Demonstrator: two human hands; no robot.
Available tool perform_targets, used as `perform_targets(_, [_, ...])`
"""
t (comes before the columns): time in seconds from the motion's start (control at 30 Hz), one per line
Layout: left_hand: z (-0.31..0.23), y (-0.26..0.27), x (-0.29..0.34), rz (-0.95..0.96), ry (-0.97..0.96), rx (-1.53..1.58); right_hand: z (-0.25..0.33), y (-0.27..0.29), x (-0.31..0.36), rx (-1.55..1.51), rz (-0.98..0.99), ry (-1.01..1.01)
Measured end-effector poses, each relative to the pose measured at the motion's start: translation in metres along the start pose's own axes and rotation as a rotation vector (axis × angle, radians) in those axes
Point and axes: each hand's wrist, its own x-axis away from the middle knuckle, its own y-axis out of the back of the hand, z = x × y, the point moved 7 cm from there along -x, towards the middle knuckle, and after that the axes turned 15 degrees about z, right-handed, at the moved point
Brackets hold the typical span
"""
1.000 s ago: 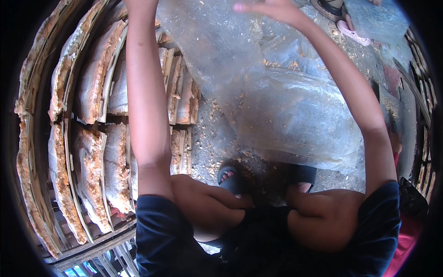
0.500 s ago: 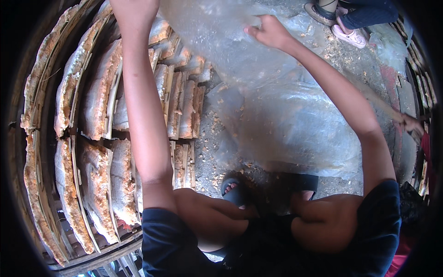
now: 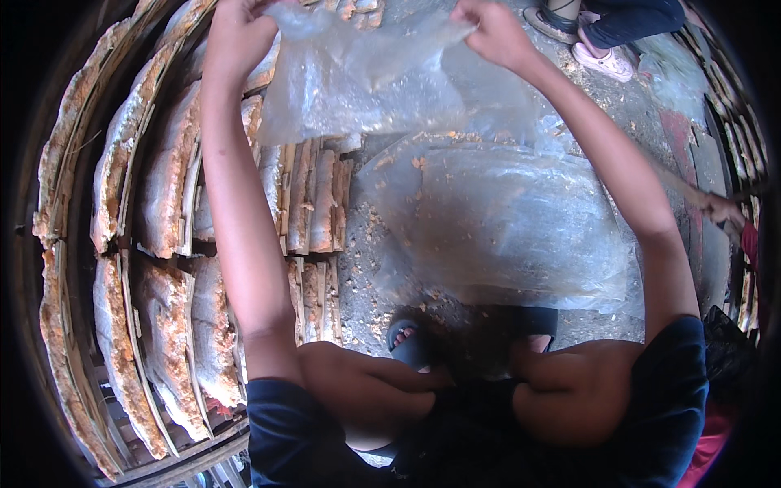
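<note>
Both my arms reach forward, holding a clear, crinkled plastic sheet (image 3: 366, 85) stretched between them. My left hand (image 3: 244, 37), closed, has the sheet's left end, near the racks; its fingertips are partly cut off at the upper edge. My right hand (image 3: 492, 34) pinches the opposite upper corner. The sheet hangs slack in the middle, in front of my knees. Beneath and nearer to me, another clear plastic sheet (image 3: 521, 228) lies spread on the floor, scattered with crumbs.
Tiered racks at left carry orange-and-white crumbly slabs (image 3: 167, 342) on slatted trays. Crumbs litter the grey floor (image 3: 366, 285). At far right, another person's hand (image 3: 722, 213) grips a stick. Someone's pale pink clog (image 3: 602, 62) stands at upper right, near more racks (image 3: 736, 130).
The held sheet, blurred before, now hangs lower and more plainly between my hands. My right hand has risen slightly and closed on its corner; my left hand has come down into fuller view.
</note>
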Motion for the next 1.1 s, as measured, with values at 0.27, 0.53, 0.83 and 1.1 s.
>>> perform_targets(0.27, [0.021,-0.021,0.001,0.199,0.099,0.126,-0.022,0.014,0.006,-0.013,0.058,-0.078])
perform_targets(0.53, [0.047,-0.005,0.017,-0.083,0.409,0.375,-0.054,-0.035,0.053,-0.417,0.701,-0.310])
perform_targets(0.83, [0.057,-0.013,0.022,-0.172,0.488,0.399,-0.149,-0.140,0.152,-0.110,0.880,-0.494])
perform_targets(1.1, [0.069,-0.019,0.019,-0.259,0.518,0.436,-0.158,-0.163,0.229,0.196,0.962,-0.902])
